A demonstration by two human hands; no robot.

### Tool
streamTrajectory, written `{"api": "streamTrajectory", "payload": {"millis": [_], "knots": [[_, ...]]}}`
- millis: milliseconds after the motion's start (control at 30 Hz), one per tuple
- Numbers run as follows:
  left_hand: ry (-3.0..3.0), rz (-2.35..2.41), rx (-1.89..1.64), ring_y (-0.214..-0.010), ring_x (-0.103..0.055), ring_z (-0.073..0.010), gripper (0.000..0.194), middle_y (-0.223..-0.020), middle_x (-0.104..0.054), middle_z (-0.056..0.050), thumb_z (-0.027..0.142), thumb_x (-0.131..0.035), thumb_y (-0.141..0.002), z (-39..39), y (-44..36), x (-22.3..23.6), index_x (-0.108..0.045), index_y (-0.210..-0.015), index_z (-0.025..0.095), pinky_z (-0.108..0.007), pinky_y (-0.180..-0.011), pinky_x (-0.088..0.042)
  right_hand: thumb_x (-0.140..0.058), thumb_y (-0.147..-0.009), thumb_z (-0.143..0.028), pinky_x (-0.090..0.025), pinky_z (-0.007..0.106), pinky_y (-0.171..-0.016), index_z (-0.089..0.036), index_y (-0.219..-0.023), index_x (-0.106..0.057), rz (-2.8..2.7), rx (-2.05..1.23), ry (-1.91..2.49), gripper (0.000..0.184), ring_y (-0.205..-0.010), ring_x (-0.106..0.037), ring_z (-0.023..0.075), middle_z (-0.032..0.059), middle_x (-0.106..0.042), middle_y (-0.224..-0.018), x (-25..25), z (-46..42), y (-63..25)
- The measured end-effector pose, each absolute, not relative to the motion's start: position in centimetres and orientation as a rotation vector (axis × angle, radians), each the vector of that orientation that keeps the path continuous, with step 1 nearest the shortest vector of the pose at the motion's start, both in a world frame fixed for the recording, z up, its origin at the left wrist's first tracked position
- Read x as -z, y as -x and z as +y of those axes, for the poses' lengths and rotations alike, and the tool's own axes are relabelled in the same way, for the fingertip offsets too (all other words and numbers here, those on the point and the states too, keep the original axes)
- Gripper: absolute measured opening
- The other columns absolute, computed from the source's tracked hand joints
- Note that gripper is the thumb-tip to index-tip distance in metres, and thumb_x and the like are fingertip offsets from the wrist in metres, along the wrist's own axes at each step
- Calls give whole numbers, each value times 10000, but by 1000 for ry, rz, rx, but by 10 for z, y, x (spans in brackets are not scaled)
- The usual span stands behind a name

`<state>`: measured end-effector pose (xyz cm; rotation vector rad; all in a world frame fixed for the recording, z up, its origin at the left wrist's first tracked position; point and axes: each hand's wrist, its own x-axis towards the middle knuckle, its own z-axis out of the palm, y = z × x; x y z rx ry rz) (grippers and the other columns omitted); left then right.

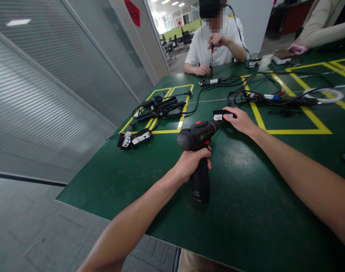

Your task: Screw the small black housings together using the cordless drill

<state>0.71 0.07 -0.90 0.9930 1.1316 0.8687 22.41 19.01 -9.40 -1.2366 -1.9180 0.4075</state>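
Note:
My left hand is wrapped around the grip of a black cordless drill with a red switch on top. The drill's nose points at a small black part with a white label lying on the green table. My right hand rests on that part, fingers curled over its right end and holding it down.
An opened black part with white inside lies to the left. A heap of black cables and adapters fills a yellow-taped square. More tools and cords lie to the right. A person in white sits across, holding a small tool.

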Motion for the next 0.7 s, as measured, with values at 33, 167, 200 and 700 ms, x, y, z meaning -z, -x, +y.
{"api": "streamTrajectory", "payload": {"millis": [33,167,200,700], "knots": [[-1001,1132,-867,-459,-547,-111,146,-562,-524,14,186,-585,-687,1,-7,9,-564,-820,132,-215,-473,-414,-524,-833,-393,-443,396,-888,-231,-1221,-622,-1916,-404,1236,432,-979,-602,266,69,-638,-1147,94,190,-224],[-1040,1110,-890,-464,-542,-106,138,-602,-536,7,174,-569,-682,0,-8,9,-559,-814,136,-222,-479,-424,-528,-832,-390,-443,389,-886,-219,-1216,-625,-1915,-389,1230,432,-970,-605,261,78,-639,-1125,94,190,-224],[-1041,1106,-894,-465,-540,-104,140,-613,-538,6,174,-568,-682,0,-8,9,-559,-817,137,-224,-479,-425,-529,-832,-388,-443,387,-885,-218,-1213,-627,-1914,-389,1230,429,-971,-605,261,79,-639,-1121,94,190,-224],[-997,1121,-893,-468,-550,-109,150,-597,-526,10,181,-588,-682,2,-7,9,-567,-822,134,-216,-470,-426,-526,-841,-414,-442,396,-888,-226,-1222,-624,-1921,-405,1240,436,-978,-598,266,86,-632,-1132,95,192,-225]]}}
